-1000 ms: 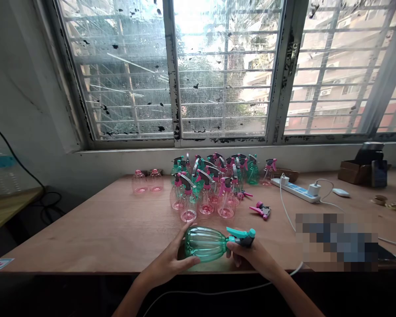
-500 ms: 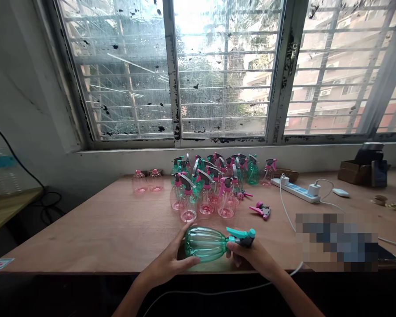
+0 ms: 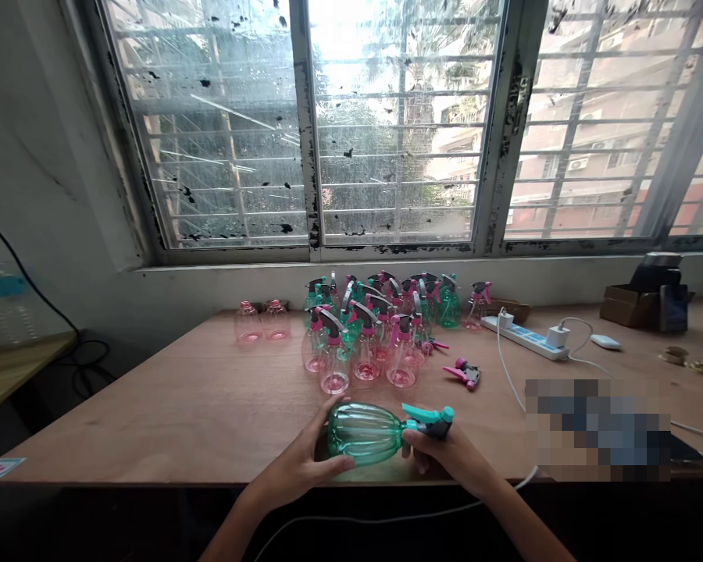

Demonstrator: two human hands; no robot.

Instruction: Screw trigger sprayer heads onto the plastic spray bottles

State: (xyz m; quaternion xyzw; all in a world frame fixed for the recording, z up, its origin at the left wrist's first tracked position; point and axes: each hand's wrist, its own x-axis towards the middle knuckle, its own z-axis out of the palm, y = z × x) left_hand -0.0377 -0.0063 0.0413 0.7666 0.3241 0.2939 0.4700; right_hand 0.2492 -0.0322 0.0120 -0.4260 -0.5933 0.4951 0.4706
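Note:
A clear green spray bottle [image 3: 363,433] with a teal and black trigger head lies sideways in the air near the table's front edge, its nozzle end to the right. Around its base end curls my left hand [image 3: 305,460], thumb below and fingers above. My right hand [image 3: 439,453] grips it at the neck, just under the trigger head; some of those fingers are hidden behind it. Beyond my hands stands a cluster of pink and green spray bottles [image 3: 366,359] with heads on. A loose pink and black trigger head [image 3: 465,375] lies to their right.
Two pink bottles without heads [image 3: 262,321] stand at the back left. A white power strip [image 3: 524,337] with plugs and cables lies at the right, near a mouse [image 3: 605,342] and a cardboard box [image 3: 626,304]. One white cable hangs over the front edge.

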